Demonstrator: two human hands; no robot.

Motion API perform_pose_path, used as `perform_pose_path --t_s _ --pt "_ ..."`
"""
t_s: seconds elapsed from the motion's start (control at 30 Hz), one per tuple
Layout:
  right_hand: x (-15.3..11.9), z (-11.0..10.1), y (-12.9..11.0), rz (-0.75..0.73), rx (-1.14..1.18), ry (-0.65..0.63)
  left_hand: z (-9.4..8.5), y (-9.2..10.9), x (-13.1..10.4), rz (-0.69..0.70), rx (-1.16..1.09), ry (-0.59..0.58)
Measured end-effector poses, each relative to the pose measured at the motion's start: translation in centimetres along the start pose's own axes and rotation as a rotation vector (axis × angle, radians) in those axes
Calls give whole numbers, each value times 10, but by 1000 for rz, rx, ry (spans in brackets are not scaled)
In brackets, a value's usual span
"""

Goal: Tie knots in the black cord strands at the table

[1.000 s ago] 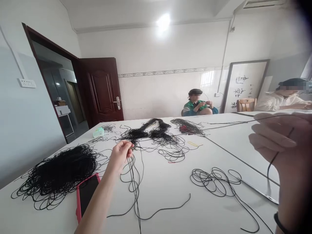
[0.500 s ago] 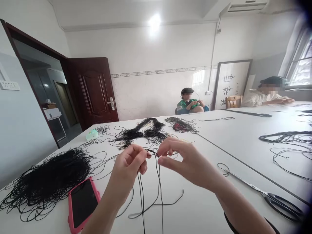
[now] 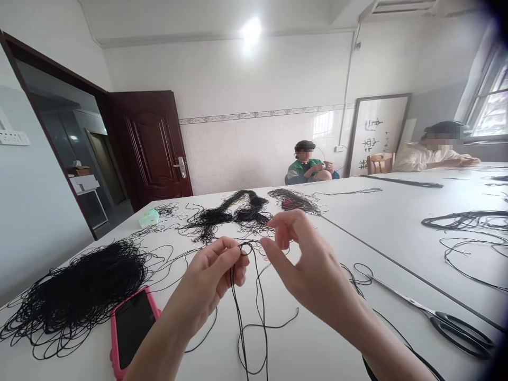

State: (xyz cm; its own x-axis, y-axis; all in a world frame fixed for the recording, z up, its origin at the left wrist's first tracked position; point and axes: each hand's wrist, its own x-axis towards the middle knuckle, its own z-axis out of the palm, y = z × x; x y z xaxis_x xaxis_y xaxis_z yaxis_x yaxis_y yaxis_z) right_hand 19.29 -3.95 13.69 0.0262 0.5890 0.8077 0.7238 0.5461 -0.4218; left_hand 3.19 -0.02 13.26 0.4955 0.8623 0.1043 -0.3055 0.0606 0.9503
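My left hand [image 3: 220, 272] pinches a thin black cord [image 3: 264, 317] between thumb and fingers. A small loop of the cord stands up at its fingertips, and several strands hang below toward the table. Just right of the loop is my right hand [image 3: 304, 254], thumb and fingers spread, with nothing visible between them. On the left lies a large tangled heap of black cord [image 3: 91, 286]. Beside it, partly behind my left forearm, is a phone in a pink case [image 3: 135, 328]. Scissors with black handles [image 3: 460, 333] lie to the right of my right forearm.
More black cord bundles [image 3: 238, 211] lie farther back on the white table [image 3: 381, 238]. A pale green container [image 3: 149, 218] stands at the back left. Coiled cords [image 3: 468, 219] lie at the right. Two people sit across the table, beyond its far edge.
My right hand has let go of the cord, opened and moved slightly up and right. A round loop now shows at my left fingertips, and the hanging strands have shifted.
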Motion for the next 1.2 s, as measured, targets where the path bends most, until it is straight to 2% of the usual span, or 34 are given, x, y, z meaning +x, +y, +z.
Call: perform_pose_path --t_s 0.1,0.2,0.33,0.4,0.53,0.6,0.7,0.8,0.93,1.13,1.2 --pt "-6 -2 -11 -56 23 -58 3 2 1 11 -152 53" --pt "-9 2 -16 18 -83 -133 4 3 1 32 -208 69" --pt "-9 10 -12 105 -107 -170 2 0 -1 54 -161 75" --pt "-9 12 -10 86 -86 -105 2 0 -2 79 -66 93" --pt "-11 13 -12 -91 -121 57 5 -2 -4 145 254 190" --pt "-13 14 -13 -225 -148 65 6 -3 -4 172 300 195" --pt "-17 17 -13 -370 -193 45 5 -6 -3 183 208 157" --pt "-20 19 -13 -439 -254 93 4 -4 -2 156 92 135" --pt "-21 19 -14 -485 -244 120 5 -1 -1 108 24 130" --pt "-23 25 -14 -516 -325 82 5 -2 -2 49 -4 116" --pt "-21 27 -12 -541 -267 77 6 -1 -2 47 -25 119"
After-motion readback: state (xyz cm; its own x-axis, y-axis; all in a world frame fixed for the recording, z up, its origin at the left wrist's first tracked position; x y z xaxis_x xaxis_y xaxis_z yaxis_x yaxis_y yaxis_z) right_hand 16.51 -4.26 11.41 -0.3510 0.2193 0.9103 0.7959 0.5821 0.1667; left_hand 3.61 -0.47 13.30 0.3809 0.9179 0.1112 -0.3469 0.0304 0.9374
